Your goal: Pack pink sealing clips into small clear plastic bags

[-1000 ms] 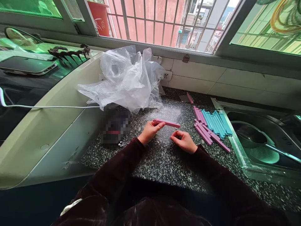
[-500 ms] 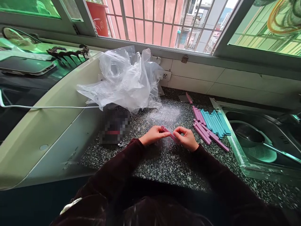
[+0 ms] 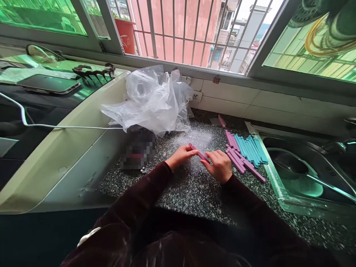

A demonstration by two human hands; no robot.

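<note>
A slim pink bag clip [image 3: 200, 155] slants between my hands above the counter. My left hand [image 3: 180, 155] pinches it near its upper left end, with thumb and fingers closed. My right hand [image 3: 219, 165] has its thumb and curled fingers at the lower right end, partly covering it. Right of my hands lie several pink bag clips [image 3: 236, 161] in a loose pile. Several teal bag clips [image 3: 250, 148] lie side by side against them. Farther back, one more pink clip [image 3: 221, 121] rests by a small clear plastic piece [image 3: 214, 121].
Crumpled clear plastic bags [image 3: 155, 100] fill the back left of the speckled counter [image 3: 191, 196]. A blurred dark object [image 3: 137, 150] stands before them. At the right is a sink [image 3: 274, 185] holding a pan [image 3: 289, 163]. A white cable [image 3: 83, 127] crosses the pale appliance at left.
My right hand has turned, its back now more toward me, and its fingers have shifted along the lower end of the pink bag clip. The view has tilted slightly.
</note>
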